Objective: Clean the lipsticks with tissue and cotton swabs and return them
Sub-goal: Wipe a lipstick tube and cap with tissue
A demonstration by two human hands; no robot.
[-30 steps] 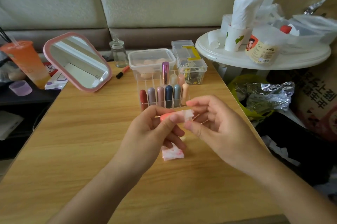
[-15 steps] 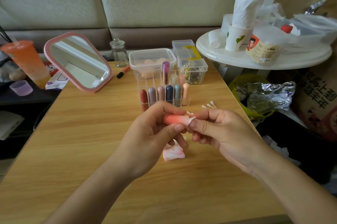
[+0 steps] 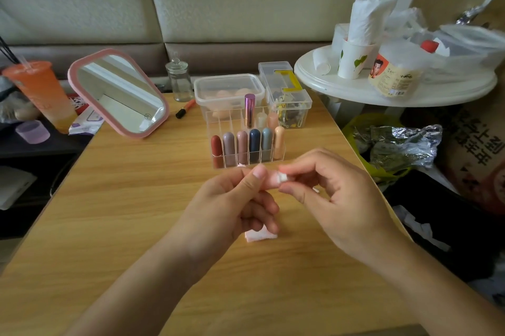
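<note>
My left hand (image 3: 235, 201) grips a pale pink lipstick (image 3: 270, 181) held sideways above the wooden table (image 3: 123, 199); only its right end shows past my thumb. My right hand (image 3: 336, 196) pinches a small wad of white tissue (image 3: 282, 177) against that end. A pink-stained tissue (image 3: 261, 234) lies on the table under my left hand. Behind my hands stands a clear organizer (image 3: 247, 144) with a front row of several capped lipsticks and a tall metallic purple one (image 3: 249, 110) behind them.
A pink-framed mirror (image 3: 119, 92) leans at the back left beside an orange tumbler (image 3: 41, 92). A small glass jar (image 3: 179, 80), an orange pen (image 3: 185, 109) and two clear boxes (image 3: 228, 89) sit at the back. A cluttered white round table (image 3: 393, 87) stands to the right.
My left thumb has slid along the lipstick, covering most of it. My right hand lifted slightly and now pinches the tissue at the lipstick's end. The cotton swabs seen earlier are hidden behind my hands.
</note>
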